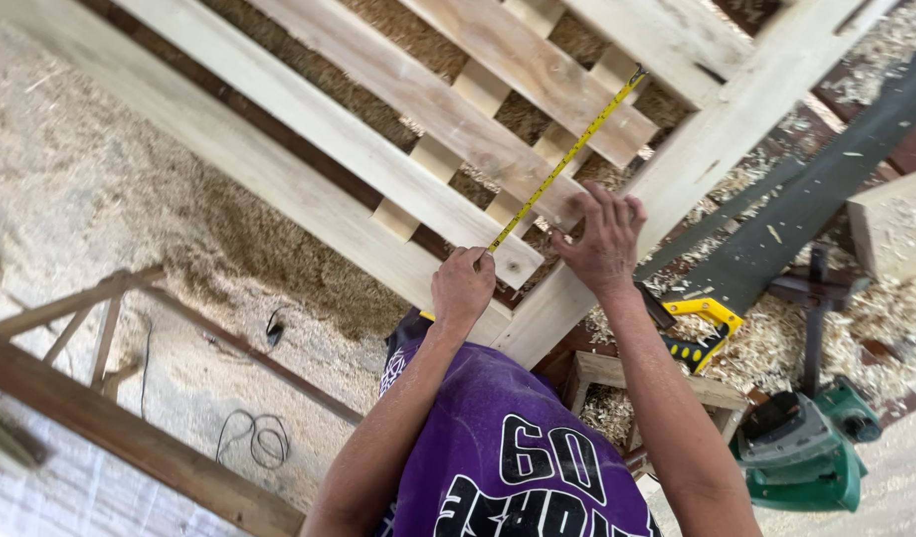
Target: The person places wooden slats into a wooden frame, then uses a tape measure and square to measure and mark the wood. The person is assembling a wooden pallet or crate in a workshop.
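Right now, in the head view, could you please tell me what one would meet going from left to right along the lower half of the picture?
Coiled black cable on the sawdust floor → left hand gripping the yellow tape measure → right hand on the pale wooden frame → yellow-and-black handsaw handle → green power tool.

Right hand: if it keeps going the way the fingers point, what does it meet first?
The right hand already rests on the wooden frame; further up-left lies the yellow tape measure, then a slat. Depth is unclear.

Tape measure across slatted frame
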